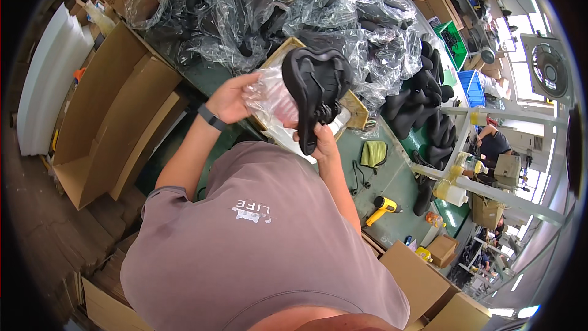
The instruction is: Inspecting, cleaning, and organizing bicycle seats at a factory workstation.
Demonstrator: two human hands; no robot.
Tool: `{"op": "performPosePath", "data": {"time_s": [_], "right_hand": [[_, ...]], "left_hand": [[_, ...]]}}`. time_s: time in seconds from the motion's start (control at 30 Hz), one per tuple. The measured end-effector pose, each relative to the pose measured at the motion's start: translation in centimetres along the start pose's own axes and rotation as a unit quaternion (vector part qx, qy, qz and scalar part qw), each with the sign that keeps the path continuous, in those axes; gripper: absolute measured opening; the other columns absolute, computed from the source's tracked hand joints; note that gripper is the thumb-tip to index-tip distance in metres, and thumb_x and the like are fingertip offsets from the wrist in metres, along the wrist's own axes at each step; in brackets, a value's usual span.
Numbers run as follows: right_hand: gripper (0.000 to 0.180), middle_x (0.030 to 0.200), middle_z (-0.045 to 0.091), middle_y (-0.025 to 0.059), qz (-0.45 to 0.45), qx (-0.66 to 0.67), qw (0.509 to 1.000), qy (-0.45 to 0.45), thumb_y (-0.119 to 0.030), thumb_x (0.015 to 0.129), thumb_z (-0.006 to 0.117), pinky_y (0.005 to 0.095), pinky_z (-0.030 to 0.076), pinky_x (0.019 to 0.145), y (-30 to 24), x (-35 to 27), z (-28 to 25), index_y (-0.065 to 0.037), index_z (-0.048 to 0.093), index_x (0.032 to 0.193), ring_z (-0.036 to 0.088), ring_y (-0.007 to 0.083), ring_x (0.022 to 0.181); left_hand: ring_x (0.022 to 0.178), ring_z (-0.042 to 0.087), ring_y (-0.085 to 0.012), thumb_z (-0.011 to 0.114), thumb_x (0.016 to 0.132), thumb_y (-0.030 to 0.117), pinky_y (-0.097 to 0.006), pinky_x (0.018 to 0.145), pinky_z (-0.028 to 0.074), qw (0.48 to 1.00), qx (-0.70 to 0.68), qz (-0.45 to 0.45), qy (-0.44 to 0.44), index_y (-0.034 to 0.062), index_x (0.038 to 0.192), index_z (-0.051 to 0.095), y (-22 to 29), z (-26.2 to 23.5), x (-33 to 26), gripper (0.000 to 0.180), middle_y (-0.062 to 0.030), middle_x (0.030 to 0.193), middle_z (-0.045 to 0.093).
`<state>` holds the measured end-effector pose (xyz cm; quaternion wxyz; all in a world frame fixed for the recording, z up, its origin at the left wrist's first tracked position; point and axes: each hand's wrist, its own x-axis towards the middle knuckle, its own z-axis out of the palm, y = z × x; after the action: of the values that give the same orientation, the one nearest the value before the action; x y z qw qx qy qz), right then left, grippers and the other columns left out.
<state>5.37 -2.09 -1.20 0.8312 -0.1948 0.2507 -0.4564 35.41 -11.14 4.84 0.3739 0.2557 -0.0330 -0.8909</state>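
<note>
A black bicycle saddle [315, 79] is held up with its underside and clamp toward me, its narrow nose pointing down. My right hand [326, 144] is closed round the nose, thumb on the near side. My left hand [231, 98], with a dark band on its wrist, pinches a clear plastic bag [274, 93] just left of the saddle. The bag's far part goes behind the saddle, so I cannot tell how they meet. Beneath both lies an open box [356, 110] with whitish plastic or paper in it.
Bagged saddles [294, 0] heap across the far side of the green table [392, 178]. Bare black saddles [422, 107] pile to the right. Nearer are a yellow heat gun [383, 209] and a green cloth [373, 154]. Tall cardboard [116, 110] stands left, a metal frame [508, 190] right.
</note>
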Motion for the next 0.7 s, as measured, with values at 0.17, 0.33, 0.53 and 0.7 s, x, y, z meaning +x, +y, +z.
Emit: {"op": "performPosePath", "data": {"time_s": [0.17, 0.33, 0.53, 0.7], "right_hand": [[0.072, 0.117, 0.074, 0.0121, -0.128, -0.390, 0.905, 0.111, -0.002, 0.088, 0.082, 0.0419, 0.064, 0.083, -0.5, 3.6, 3.4, 0.000, 0.050, 0.153, 0.077, 0.0251, 0.094], [0.124, 0.101, 0.076, 0.0258, -0.169, -0.756, 0.583, 0.246, -0.023, 0.082, 0.100, 0.0482, 0.060, 0.081, -1.0, 1.9, 6.2, -0.006, 0.020, 0.176, 0.078, 0.0459, 0.091], [0.041, 0.118, 0.072, 0.0058, -0.042, -0.115, 0.931, 0.345, -0.008, 0.106, 0.076, 0.0331, 0.062, 0.079, 0.5, 3.6, 2.4, -0.004, 0.059, 0.143, 0.072, 0.0191, 0.099], [0.063, 0.129, 0.071, 0.0137, -0.210, -0.422, 0.850, 0.235, -0.008, 0.104, 0.079, 0.0387, 0.062, 0.095, -1.2, 3.1, 6.9, -0.002, 0.047, 0.157, 0.072, 0.0262, 0.118]], "left_hand": [[0.058, 0.048, -0.0036, 0.059, 0.118, 0.026, -0.024, 0.051, 0.033, 0.969, 0.173, 0.154, 0.090, 0.0090, 0.115, 0.078, 0.0, -2.4, 5.5, 0.025, 0.0050, 0.084, 0.071], [0.071, 0.062, -0.0100, 0.075, 0.109, 0.020, -0.032, 0.065, 0.051, 0.783, 0.405, 0.468, 0.067, 0.0009, 0.106, 0.081, 2.2, 0.9, 5.2, 0.021, 0.0001, 0.087, 0.075], [0.093, 0.072, -0.0158, 0.082, 0.103, 0.022, -0.039, 0.081, 0.058, 0.796, 0.540, 0.111, -0.250, 0.0003, 0.116, 0.077, -4.1, 1.1, 0.7, 0.026, -0.0051, 0.105, 0.080], [0.110, 0.073, -0.0166, 0.082, 0.103, 0.020, -0.036, 0.096, 0.059, 0.836, 0.478, 0.268, -0.008, 0.0009, 0.137, 0.069, -4.2, 4.6, 5.6, 0.041, -0.0061, 0.120, 0.077]]}}
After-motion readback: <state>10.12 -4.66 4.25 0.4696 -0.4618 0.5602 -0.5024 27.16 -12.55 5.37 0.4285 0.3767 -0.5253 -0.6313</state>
